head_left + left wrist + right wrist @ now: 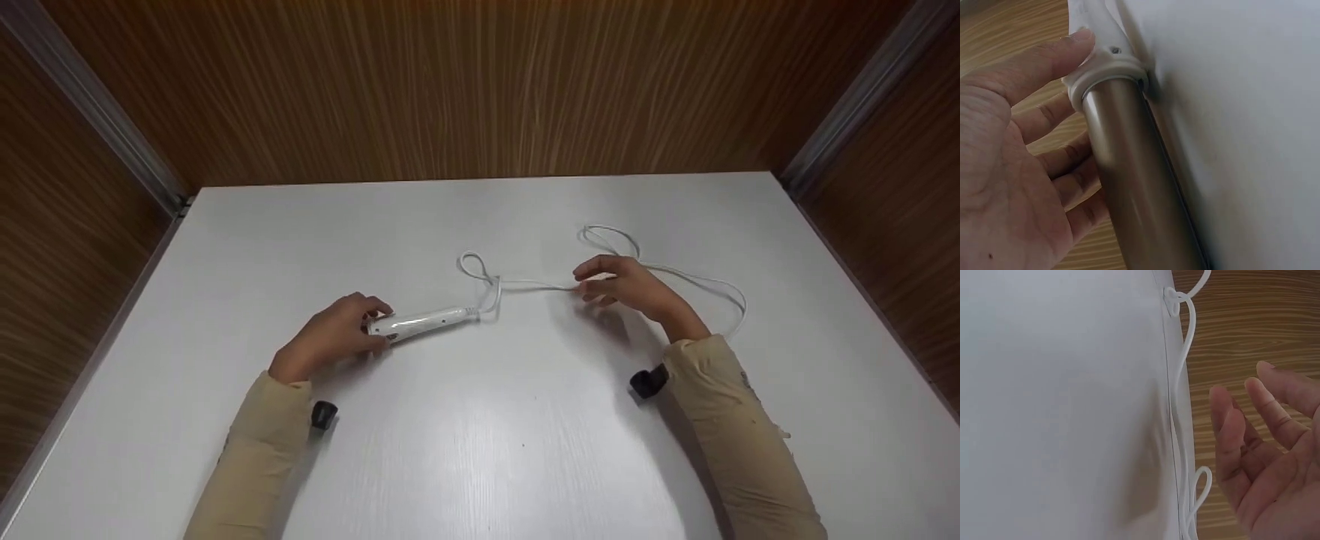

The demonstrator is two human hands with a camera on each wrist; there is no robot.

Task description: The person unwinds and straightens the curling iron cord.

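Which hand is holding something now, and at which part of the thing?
The left hand touches the white wand at its end away from the cord; a firm hold cannot be told. The right hand is open above the cord and holds nothing.

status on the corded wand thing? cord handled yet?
Nothing looks done: the cord sprawls loose across the table, with loops by the wand and behind the right hand. In hand: left hand rests on the wand; right hand is open at the cord. Gathering the cord remains.
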